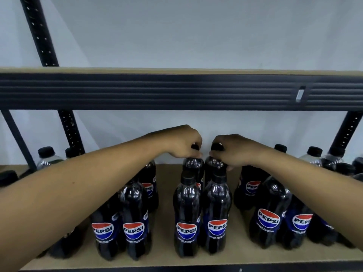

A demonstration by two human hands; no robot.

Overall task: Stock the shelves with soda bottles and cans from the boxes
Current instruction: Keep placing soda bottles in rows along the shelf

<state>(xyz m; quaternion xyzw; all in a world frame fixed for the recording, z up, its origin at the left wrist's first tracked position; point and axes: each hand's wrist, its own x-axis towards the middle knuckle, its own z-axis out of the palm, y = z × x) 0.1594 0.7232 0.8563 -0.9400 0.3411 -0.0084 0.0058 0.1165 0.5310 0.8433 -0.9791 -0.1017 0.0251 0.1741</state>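
Gripping caps: left hand [184, 143] and right hand [230, 151] fingers pinch two rear bottles [193, 165] by the necks, seating them behind the front pair [202, 214].

A plain pale grey wall [196, 32], evenly lit, stands behind a black metal shelving rack [78, 91]. Its perforated left upright [39, 32] and right upright [347, 132] carry a ribbed black front beam [176, 95] bearing a small white tag [300, 95]. The lower shelf board [167, 193] is tan.
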